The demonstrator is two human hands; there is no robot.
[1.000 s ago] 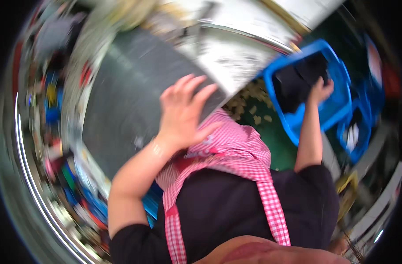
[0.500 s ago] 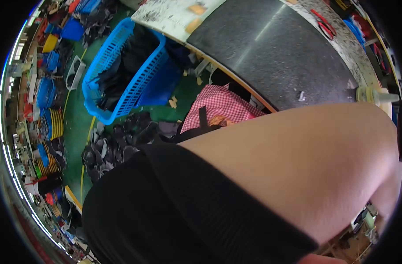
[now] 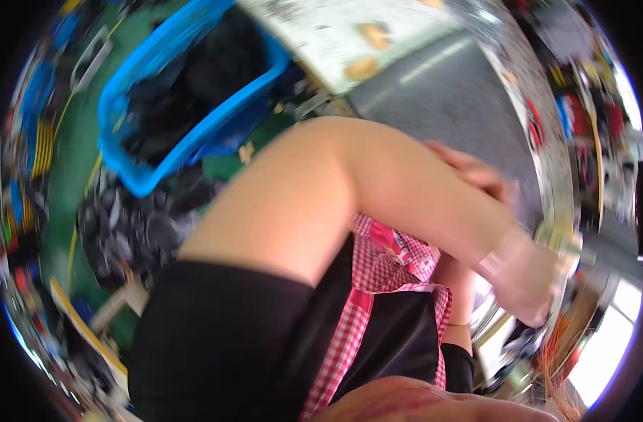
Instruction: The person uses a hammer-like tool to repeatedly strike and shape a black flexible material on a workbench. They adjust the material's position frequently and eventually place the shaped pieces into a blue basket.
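My left arm, in a short black sleeve, bends sharply at the elbow and crosses in front of me. A pale band (image 3: 503,259) circles its wrist. Beyond the band, my left hand (image 3: 527,285) is smeared by motion, beside a yellowish translucent bottle (image 3: 557,246); whether it grips the bottle does not show. My right hand (image 3: 476,172) shows past the left forearm, over the dark mat (image 3: 413,98). Its fingers are blurred and partly covered. Below, I see the red-checked apron (image 3: 342,352) on my body.
A blue basket (image 3: 128,176) of black pieces stands left of the white-topped table (image 3: 304,35). Dark pieces (image 3: 135,225) lie heaped on the green floor. Tan scraps (image 3: 364,68) and red-handled scissors (image 3: 534,123) rest on the table.
The view has swung, bringing the apron and both arms into sight. My left elbow now shows bent higher up, and my right hand has appeared over the mat.
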